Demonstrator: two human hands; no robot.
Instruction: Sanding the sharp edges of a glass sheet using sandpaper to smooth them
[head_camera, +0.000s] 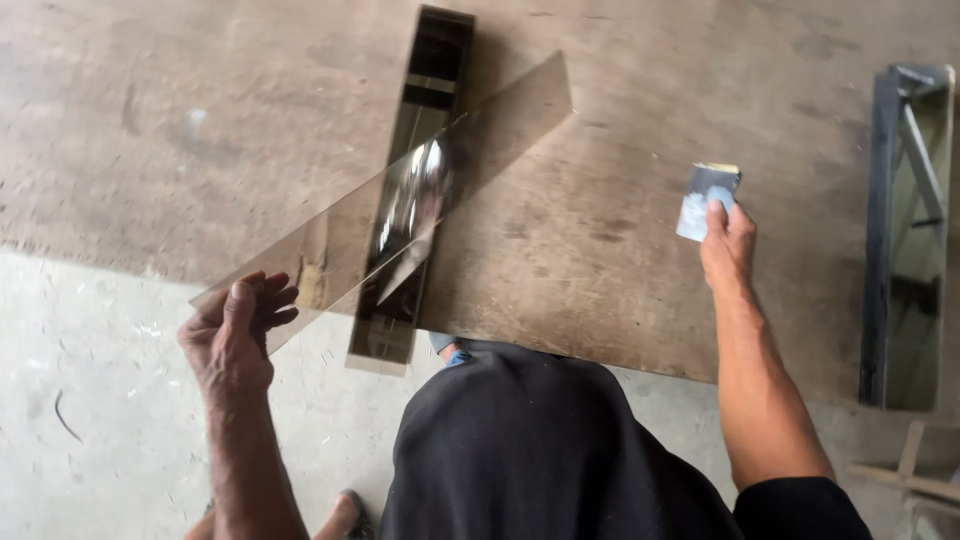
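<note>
My left hand (235, 335) grips the near end of a long clear glass strip (470, 135). The strip slants up and to the right across the wooden table (620, 260) and passes over a narrow glass box (415, 190) that lies lengthwise on the board. My right hand (727, 240) presses a small folded piece of grey sandpaper (706, 195) onto the table at the right, apart from the strip.
A second narrow glass box with a dark frame (905, 235) lies at the table's right edge. A concrete floor (90, 400) spreads below the table's near edge. My foot in a sandal (345, 515) shows at the bottom. Wood offcuts (905, 475) lie at the lower right.
</note>
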